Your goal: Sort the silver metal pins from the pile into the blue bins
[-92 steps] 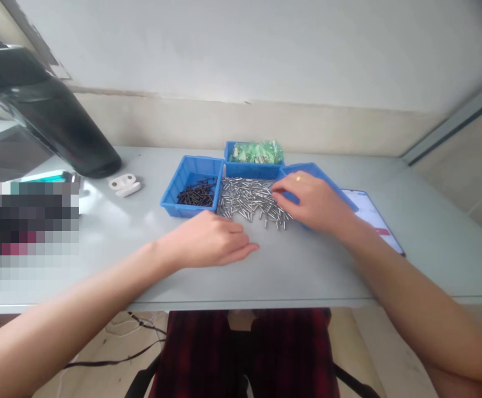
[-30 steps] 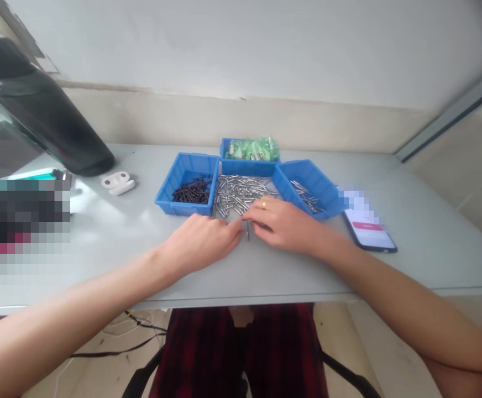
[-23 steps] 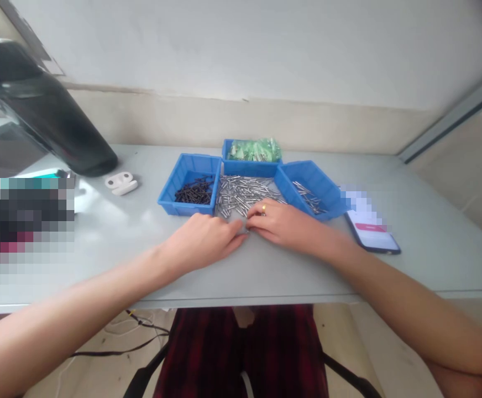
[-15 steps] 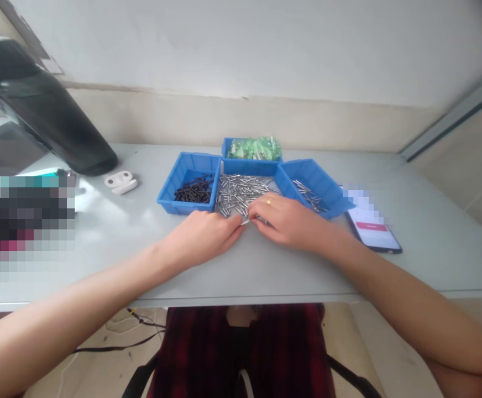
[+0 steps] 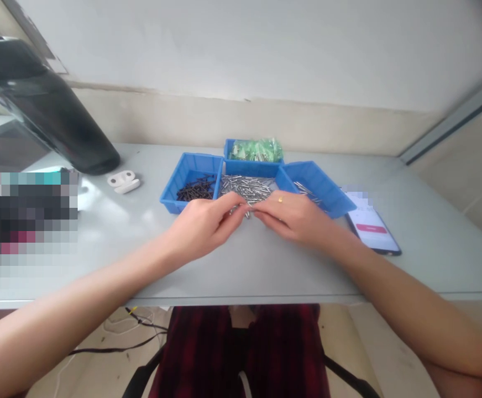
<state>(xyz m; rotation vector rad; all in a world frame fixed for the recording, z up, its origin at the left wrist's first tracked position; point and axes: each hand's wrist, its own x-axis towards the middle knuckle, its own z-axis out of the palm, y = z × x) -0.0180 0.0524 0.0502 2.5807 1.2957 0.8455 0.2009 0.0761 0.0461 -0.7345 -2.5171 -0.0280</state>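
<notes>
My left hand (image 5: 208,224) and my right hand (image 5: 293,215) meet at their fingertips in front of a pile of silver metal pins (image 5: 247,188). Both sets of fingers are pinched together; whatever lies between them is too small to make out. A yellow ring is on my right hand. Left of the pile, a blue bin (image 5: 170,190) holds dark screw-like pieces (image 5: 194,189). The right blue bin (image 5: 328,190) contains some silver pins, partly hidden by my right hand. Behind the pile stands a third blue bin (image 5: 253,166) with a green plastic bag (image 5: 260,149).
A phone (image 5: 376,229) lies right of the bins on the grey table (image 5: 241,276). To the left are an open white earbud case (image 5: 124,181), a large dark bottle (image 5: 58,105) and a blurred-out item (image 5: 21,215). A wall rises behind the bins.
My left hand has moved up slightly, its fingers now over the front of the pile. My right hand has shifted a little. The light sliver between the fingertips no longer shows clearly.
</notes>
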